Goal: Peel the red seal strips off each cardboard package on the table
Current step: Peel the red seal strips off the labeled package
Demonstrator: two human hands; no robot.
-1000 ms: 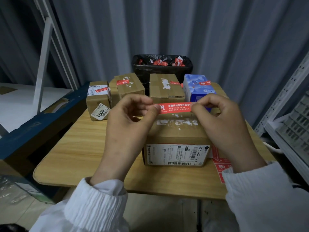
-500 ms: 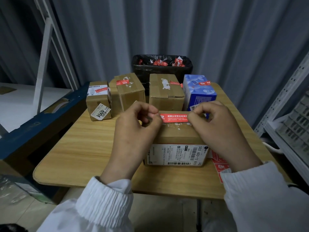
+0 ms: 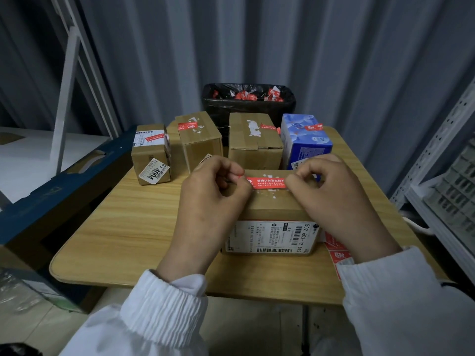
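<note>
Left hand [image 3: 213, 191] and right hand [image 3: 331, 191] each pinch 1 end of the red seal strip [image 3: 266, 183] — lying across the cardboard package [image 3: 272, 209] on the desk [image 3: 123, 222].

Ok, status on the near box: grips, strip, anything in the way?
Left grip and right grip each pinch one end of the red strip. Strip low across the near box top. Nothing in the way.

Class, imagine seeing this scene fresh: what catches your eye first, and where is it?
The left hand and right hand pinch the ends of a red strip at the top of the nearest box. Behind the table a black bin holds red scraps, and a blue box stands at the back right.
</note>
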